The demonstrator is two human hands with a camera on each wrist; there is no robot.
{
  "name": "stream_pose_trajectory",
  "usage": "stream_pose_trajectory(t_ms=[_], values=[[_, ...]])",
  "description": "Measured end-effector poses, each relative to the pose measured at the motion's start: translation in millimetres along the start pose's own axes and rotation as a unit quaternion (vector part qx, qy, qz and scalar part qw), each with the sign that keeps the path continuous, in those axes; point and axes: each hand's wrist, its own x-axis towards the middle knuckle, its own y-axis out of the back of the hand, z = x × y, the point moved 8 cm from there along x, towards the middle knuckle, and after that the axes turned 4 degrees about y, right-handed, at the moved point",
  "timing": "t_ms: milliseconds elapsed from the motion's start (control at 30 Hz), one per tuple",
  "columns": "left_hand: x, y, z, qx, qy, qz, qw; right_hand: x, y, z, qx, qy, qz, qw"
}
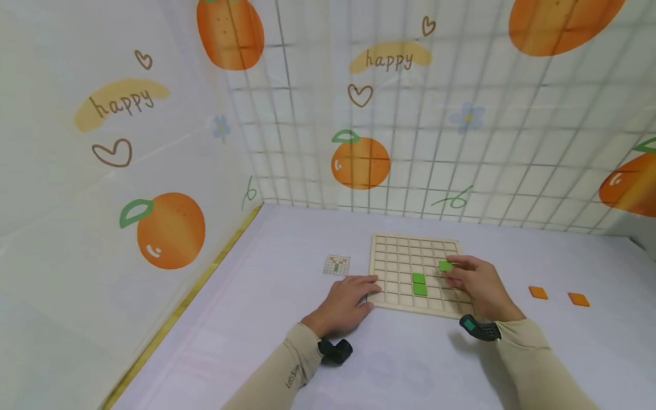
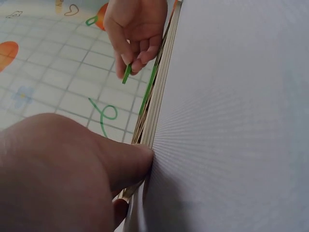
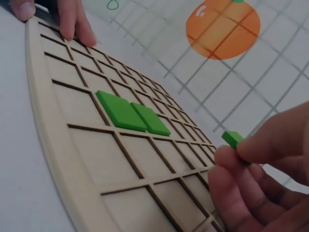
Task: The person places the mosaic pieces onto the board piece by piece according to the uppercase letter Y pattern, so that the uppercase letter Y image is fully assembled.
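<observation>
- I use the grid board (image 1: 394,273), flat on the tabletop (image 1: 400,364), as landmark.
- Left hand (image 1: 345,307): fingers rest loosely spread at the board's left edge; I judge this steadies it.
- Right hand (image 1: 484,290): fingers pinch a raised green tile (image 1: 445,266) over the board's right half; I judge this leaves the tile's far end exposed for alignment.
- Two seated tiles (image 1: 418,278) (image 1: 420,290), also green, occupy adjoining cells near the board's middle.
- Orange tiles (image 1: 538,292) (image 1: 579,299) lie right of the board; a patterned card (image 1: 336,265) lies left.
- Clearance: I see bare tabletop along the board's near edge.
</observation>
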Motion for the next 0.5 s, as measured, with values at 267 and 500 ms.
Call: stream_pose_trajectory(t_ms=[267,500], values=[[1.0,3.0,2.0,-0.002,-0.004,0.009,0.9999,9.5,-5,-8,-0.047,0.03,-0.009,0.9984],[2.1,1.2,-0.5,-0.012,0.005,0.007,0.9999,11.5,-11,-9,-0.041,0.024,-0.02,0.9987]])
